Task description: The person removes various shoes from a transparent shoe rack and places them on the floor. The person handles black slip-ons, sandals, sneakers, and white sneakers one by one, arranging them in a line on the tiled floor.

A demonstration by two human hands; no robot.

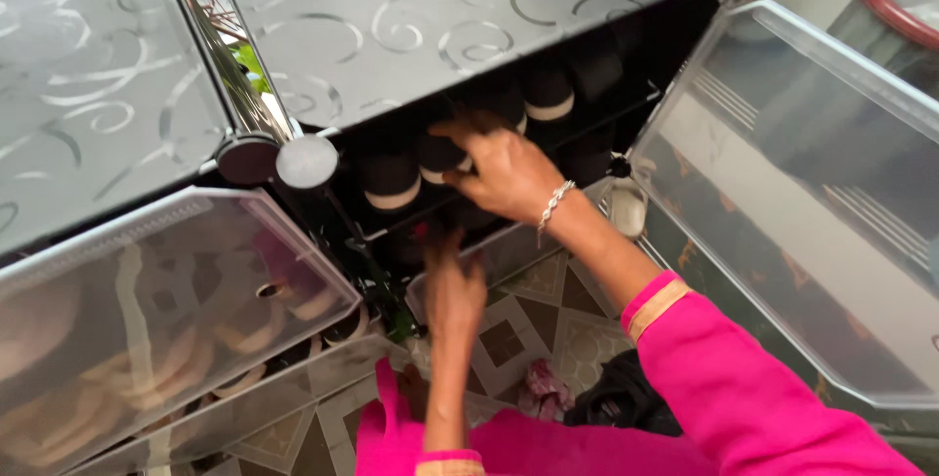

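Note:
My right hand (501, 171), with a silver bracelet on the wrist, reaches into an open black cabinet compartment and grips a black shoe with a cream sole (440, 157). More black shoes with cream soles (391, 182) stand in rows on the shelf beside it. Lower down, my left hand (453, 290) reaches toward the compartment below, fingers pointing into the dark; whether it holds anything is hidden. Both arms wear bright pink sleeves.
The cabinet top (411, 6) is black with silver swirls. Translucent doors hang open at the left (156, 310) and right (812, 202). The tiled floor (548, 319) below holds a pink cloth (544, 393) and a black object (621, 400).

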